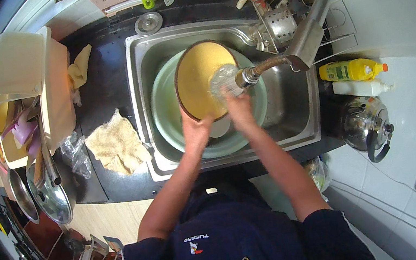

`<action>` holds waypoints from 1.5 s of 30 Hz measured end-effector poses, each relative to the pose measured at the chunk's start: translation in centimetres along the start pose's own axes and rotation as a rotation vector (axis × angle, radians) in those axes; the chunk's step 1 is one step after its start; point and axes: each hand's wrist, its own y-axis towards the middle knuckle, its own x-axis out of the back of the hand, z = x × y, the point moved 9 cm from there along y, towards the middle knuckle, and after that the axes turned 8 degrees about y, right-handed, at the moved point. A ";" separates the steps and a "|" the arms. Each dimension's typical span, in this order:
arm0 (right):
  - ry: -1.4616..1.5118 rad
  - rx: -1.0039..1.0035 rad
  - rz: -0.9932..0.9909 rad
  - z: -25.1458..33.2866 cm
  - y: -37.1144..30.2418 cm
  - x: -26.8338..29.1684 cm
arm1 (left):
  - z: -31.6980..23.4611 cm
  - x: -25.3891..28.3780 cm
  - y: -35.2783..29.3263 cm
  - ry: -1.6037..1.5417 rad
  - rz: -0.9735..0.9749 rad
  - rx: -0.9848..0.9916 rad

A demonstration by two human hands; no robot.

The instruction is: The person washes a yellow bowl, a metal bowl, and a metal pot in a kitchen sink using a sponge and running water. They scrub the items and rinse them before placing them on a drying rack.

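A yellow round dish [197, 71] with a dark rim is tilted under the running tap [249, 75], over a pale green basin [161, 89] in the steel sink. My left hand [197, 127] grips the dish at its lower left rim, thumb on the inner face. On the dish's lower right side is my right hand [238, 108], where splashing water [223, 79] and motion smear the fingers. Whether it holds anything cannot be made out. Part of a white round thing [220, 127] shows in the basin below the dish.
A beige cloth [117, 143] lies on the dark counter left of the sink. Further left stands a cream rack [56, 95] with utensils and pans. To the right are a yellow bottle [349, 71], a white bottle, a kettle [365, 123] and a wire rack [336, 26].
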 end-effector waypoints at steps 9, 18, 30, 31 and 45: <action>-0.379 0.263 0.122 2.2 1.7 -0.4 | -0.8 0.5 0.7 0.164 0.105 0.070; -0.150 -0.106 0.124 -1.6 -3.3 -2.5 | -0.1 0.7 0.4 0.109 -0.014 0.013; -0.271 -0.219 0.140 -1.1 -2.0 -1.1 | -1.1 0.1 1.4 0.292 0.077 0.046; -0.376 -0.118 0.209 0.4 -0.9 -0.5 | -1.6 0.4 1.4 0.372 0.154 0.040; -0.285 0.047 0.065 -5.9 4.5 2.0 | -2.4 -0.9 2.9 0.483 0.174 -0.010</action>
